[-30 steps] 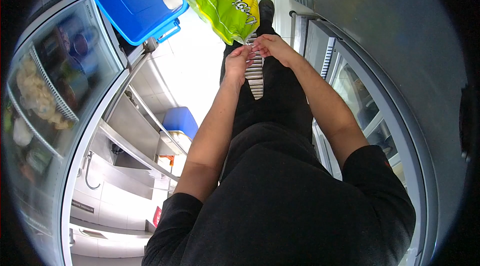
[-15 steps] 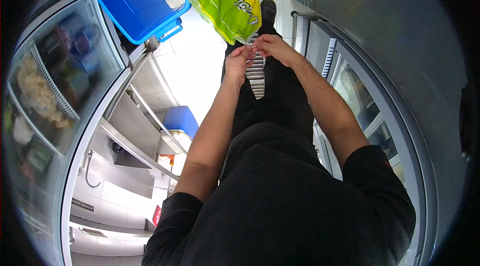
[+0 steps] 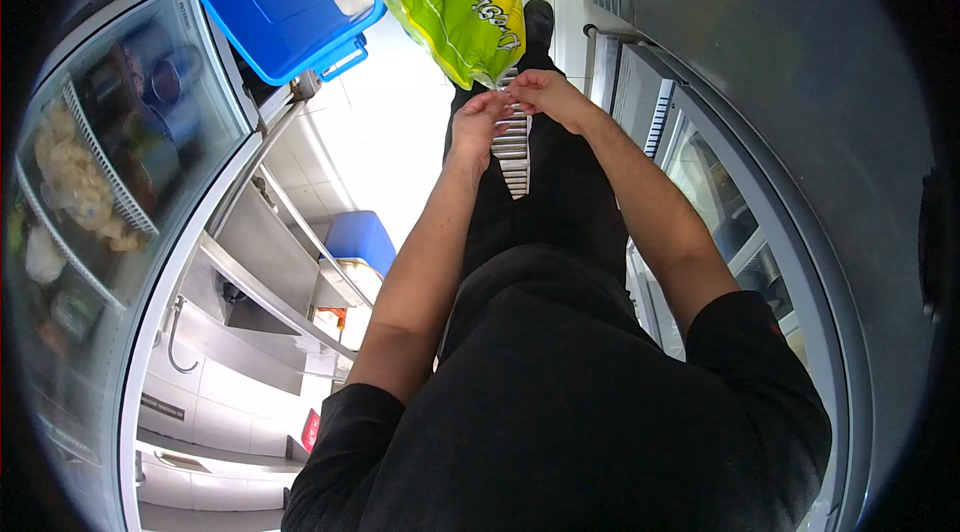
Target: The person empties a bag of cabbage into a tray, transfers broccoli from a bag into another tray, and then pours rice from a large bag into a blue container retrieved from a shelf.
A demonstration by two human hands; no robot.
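Observation:
A green and yellow plastic bag (image 3: 462, 17), printed with white-edged lettering, hangs in front of me at the top of the view. Its clear gathered end lies at the fingertips of both hands. My left hand (image 3: 481, 127) pinches this end from the left side, fingers bent together. From the right, my right hand (image 3: 547, 97) grips the same gathered end between thumb and fingers. The fingertips nearly meet, and the exact hold is too small to make out. To the left of the bag is an open blue bin (image 3: 270, 2) with a pale patch inside.
A glass-door fridge (image 3: 120, 152) with food inside stands at left. Another glass-door unit (image 3: 720, 192) is close on my right. A floor grate (image 3: 514, 152) runs between my legs. A metal rack (image 3: 270, 282) and a blue-lidded container (image 3: 362, 237) sit lower left.
Very little differs. The view has shifted slightly, and both hands stay at the bag's gathered end with small finger movements.

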